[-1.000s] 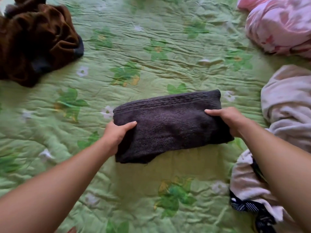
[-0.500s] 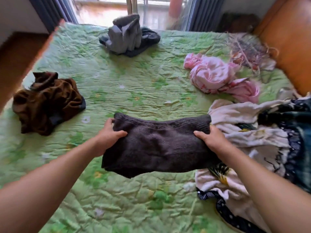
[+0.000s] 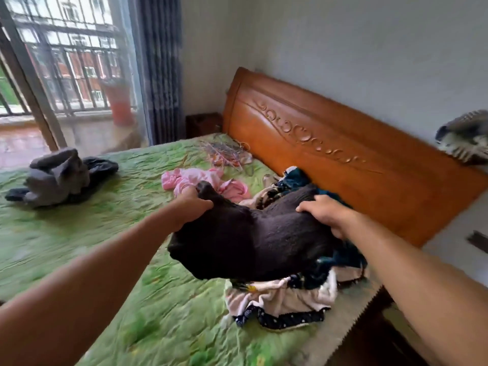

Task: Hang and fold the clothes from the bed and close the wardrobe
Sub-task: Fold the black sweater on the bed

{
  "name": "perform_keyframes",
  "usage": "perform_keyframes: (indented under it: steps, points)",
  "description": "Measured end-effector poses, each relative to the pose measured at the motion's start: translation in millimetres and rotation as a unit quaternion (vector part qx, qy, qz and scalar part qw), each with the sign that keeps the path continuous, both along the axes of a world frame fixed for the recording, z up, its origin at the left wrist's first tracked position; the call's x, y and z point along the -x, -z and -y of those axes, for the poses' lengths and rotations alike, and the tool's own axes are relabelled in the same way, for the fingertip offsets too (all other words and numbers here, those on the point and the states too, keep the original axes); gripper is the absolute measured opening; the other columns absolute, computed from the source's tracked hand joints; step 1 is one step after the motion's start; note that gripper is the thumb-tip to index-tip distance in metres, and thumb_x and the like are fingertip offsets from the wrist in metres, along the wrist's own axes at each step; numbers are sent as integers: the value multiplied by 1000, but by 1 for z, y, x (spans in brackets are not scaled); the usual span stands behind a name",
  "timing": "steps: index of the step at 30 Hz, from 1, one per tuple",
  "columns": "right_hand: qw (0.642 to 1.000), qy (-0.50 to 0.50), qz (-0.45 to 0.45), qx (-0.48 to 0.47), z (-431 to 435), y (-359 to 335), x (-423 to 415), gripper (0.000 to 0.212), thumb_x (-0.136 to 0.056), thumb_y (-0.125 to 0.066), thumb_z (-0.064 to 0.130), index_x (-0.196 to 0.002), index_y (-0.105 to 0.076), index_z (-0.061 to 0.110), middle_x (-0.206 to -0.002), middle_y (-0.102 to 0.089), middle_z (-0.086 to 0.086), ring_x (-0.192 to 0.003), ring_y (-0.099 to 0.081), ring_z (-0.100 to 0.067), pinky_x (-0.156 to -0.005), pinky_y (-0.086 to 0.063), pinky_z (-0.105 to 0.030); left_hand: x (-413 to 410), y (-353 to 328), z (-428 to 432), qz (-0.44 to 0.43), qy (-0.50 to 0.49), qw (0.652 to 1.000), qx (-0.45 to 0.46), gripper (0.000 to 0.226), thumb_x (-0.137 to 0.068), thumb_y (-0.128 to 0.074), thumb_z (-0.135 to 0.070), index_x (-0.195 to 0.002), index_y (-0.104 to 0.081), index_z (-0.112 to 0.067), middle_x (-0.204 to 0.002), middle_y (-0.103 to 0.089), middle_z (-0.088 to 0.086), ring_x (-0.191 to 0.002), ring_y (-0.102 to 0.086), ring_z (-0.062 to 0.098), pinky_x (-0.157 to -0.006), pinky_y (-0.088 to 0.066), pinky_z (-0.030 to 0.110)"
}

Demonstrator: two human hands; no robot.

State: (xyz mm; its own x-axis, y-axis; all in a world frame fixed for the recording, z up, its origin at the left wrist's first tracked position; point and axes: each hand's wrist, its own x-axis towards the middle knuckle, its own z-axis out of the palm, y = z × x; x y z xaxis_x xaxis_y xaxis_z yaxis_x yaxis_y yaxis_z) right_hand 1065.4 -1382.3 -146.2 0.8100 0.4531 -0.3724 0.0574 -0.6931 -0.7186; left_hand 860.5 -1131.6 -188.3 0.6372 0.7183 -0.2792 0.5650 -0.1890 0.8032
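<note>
A folded dark grey-brown knitted garment (image 3: 250, 239) hangs in the air above the green bed (image 3: 87, 233). My left hand (image 3: 194, 204) grips its far left end. Its right end is held by my right hand (image 3: 326, 212), thumb on top. The garment sits over a heap of cream and dark blue clothes (image 3: 285, 302) near the headboard. A pink garment (image 3: 203, 182) lies crumpled behind it, and a grey garment (image 3: 60, 178) lies at the bed's far left. The wardrobe is out of view.
An orange wooden headboard (image 3: 330, 159) runs along the right. Several wire hangers (image 3: 224, 151) lie tangled near it. A striped cloth (image 3: 467, 136) rests on the headboard's right end. A white bedside unit (image 3: 456, 239) stands at the right. A barred window and curtain (image 3: 158, 70) are behind.
Both hands lifted the folded dark garment off the bedspread and carried it right, over the clothes heap by the headboard. My view rose and turned toward the headboard.
</note>
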Motion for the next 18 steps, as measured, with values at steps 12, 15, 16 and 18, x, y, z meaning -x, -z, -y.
perform_keyframes:
  steps: [12, 15, 16, 18]
  points:
    - [968, 212, 128, 37, 280, -179, -18, 35, -86, -70, 27, -111, -59, 6, -102, -68, -17, -90, -70, -33, -84, -60, -45, -180, -166, 226, 82, 300, 946, -94, 25, -88, -65, -17, -108, -52, -11, -95, -59, 10, -85, -60, 23, -68, -49, 29]
    - [953, 246, 163, 74, 340, -212, -16, 23, -83, -67, 26, -96, -67, 7, -92, -70, -16, -80, -69, -30, -68, -56, -33, -220, -197, 289, 109, 362, 916, -134, 8, -87, -65, -16, -88, -57, -15, -82, -60, 6, -77, -60, 21, -60, -46, 25]
    - [947, 257, 175, 86, 358, -221, -15, 20, -84, -67, 26, -92, -68, 8, -88, -69, -14, -76, -68, -28, -62, -52, -29, -232, -206, 308, 110, 381, 907, -143, 9, -87, -65, -18, -92, -58, -14, -87, -62, 9, -81, -61, 23, -64, -48, 28]
    - [937, 282, 181, 98, 391, -237, -16, 20, -85, -66, 26, -91, -68, 7, -90, -69, -14, -77, -67, -28, -60, -49, -27, -254, -220, 342, 119, 417, 888, -156, 14, -86, -65, -22, -96, -59, -14, -92, -64, 10, -84, -63, 24, -65, -48, 30]
